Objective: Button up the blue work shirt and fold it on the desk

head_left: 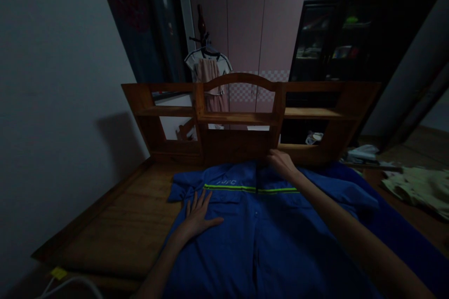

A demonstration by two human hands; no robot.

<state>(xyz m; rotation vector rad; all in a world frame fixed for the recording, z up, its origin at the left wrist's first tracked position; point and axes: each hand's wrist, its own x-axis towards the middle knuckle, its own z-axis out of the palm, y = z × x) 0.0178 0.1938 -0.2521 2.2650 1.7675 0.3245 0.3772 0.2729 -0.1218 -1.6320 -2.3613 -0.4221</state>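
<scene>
A blue work shirt (228, 238) is spread front up at near centre, partly over a plank-like wooden surface (129, 215); its cloth is matt and lightly creased, with a thin yellow-green stripe (229, 188) across the chest. The left hand (199, 218) is laid on the shirt's left side, fingers fanned out, nothing gripped. Farther off, the right hand (281, 163) is held at the collar end with fingers curled; whether cloth is pinched cannot be told. Flattening and straightening is judged to be the step in hand; for the next move, steady left-hand pressure is called for while the collar end is straightened. Beyond, an arched, shelved headboard (238, 118) of grained wood is seen, then a smooth pink wardrobe (245, 28).
</scene>
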